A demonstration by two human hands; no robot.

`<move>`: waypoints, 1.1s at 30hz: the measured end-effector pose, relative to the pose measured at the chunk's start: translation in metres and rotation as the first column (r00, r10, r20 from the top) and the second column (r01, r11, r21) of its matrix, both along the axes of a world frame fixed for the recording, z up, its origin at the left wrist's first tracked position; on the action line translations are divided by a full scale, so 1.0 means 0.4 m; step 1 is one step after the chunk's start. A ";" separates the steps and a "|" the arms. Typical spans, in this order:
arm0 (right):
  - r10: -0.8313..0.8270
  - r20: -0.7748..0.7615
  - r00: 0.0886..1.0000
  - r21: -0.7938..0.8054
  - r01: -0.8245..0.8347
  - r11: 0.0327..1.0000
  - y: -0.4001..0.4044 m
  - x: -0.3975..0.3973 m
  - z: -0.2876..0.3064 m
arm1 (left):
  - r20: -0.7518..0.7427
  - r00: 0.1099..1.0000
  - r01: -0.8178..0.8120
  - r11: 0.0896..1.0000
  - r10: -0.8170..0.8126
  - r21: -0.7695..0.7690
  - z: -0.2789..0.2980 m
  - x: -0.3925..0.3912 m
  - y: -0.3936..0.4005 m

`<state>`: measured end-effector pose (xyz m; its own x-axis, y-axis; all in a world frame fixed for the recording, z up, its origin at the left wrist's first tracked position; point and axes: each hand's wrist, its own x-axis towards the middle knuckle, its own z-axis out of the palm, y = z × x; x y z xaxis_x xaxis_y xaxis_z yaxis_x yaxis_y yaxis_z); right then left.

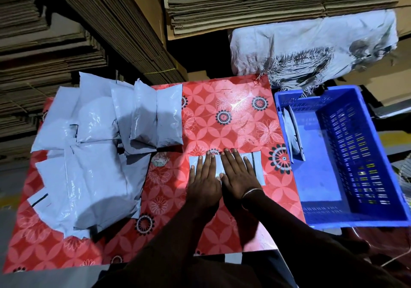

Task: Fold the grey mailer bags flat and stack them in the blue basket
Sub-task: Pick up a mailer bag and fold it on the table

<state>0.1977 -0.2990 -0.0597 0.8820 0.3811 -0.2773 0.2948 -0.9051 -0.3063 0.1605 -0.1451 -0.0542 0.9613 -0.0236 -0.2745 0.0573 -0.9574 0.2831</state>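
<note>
Red flowered table (222, 114): left hand (203, 182) and right hand (239, 176) press flat on a grey bag (258, 167). Right of them, the blue basket (355, 219) holds folded bags (292, 136).

You are in a packing or storage room of a warehouse. Tall stacks of flattened cardboard cartons (66, 32) fill the far left and more cartons (278, 1) the far side. A woven sack (311, 45) lies far right. Your work table wears a red floral cover (222, 121), heaped at left with grey mailer bags (93, 154), a blue basket (355, 154) at right.
</note>
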 end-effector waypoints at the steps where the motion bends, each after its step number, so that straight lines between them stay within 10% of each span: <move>1: 0.005 -0.008 1.000 -0.003 -0.005 1.000 -0.001 0.001 0.003 | -0.014 1.000 0.003 1.000 -0.003 -0.022 0.004 0.002 0.003; 21: -0.171 -0.099 0.980 -0.098 0.161 0.982 -0.188 -0.033 0.043 | -0.105 0.995 -0.014 0.997 0.006 -0.075 0.013 -0.045 0.160; 33: -0.389 0.128 0.912 0.381 0.317 0.868 -0.135 -0.117 0.130 | 0.058 0.997 -0.030 0.935 0.055 -0.352 0.110 0.036 0.115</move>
<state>0.1508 -0.3529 -0.0077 0.9973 0.0731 0.0041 0.0616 -0.8066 -0.5879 0.1747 -0.0992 -0.0100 0.9792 -0.0656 -0.1918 0.0653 -0.7934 0.6051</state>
